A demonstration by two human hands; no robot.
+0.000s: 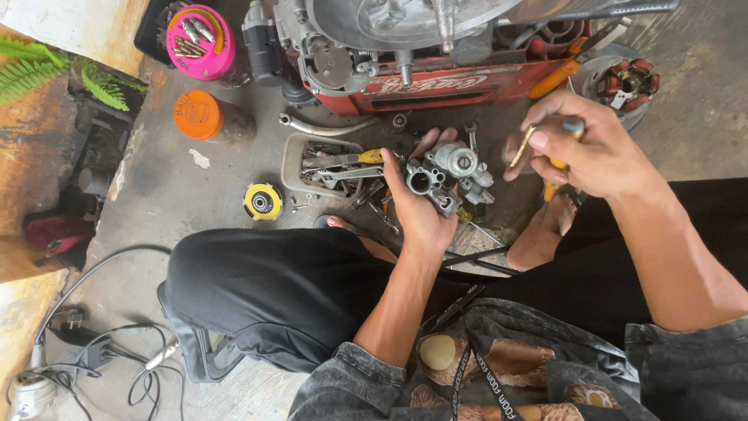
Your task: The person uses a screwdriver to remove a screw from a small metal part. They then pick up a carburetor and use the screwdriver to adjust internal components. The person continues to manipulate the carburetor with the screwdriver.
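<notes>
Above the stained grey concrete floor [195, 195] strewn with tools, the left hand [421, 210] clasps a grey cast-metal carburettor body [448, 175] while the right hand [592, 152] pinches a small brass jet [523, 146] near a red plastic crate [460, 86].

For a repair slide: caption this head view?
Left hand grips a metal carburetor; right hand pinches a small brass part.

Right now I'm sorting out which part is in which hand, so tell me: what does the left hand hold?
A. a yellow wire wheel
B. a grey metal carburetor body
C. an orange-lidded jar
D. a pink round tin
B: the left hand is wrapped around the grey metal carburetor body, while the right hand pinches a small brass part beside it.
</notes>
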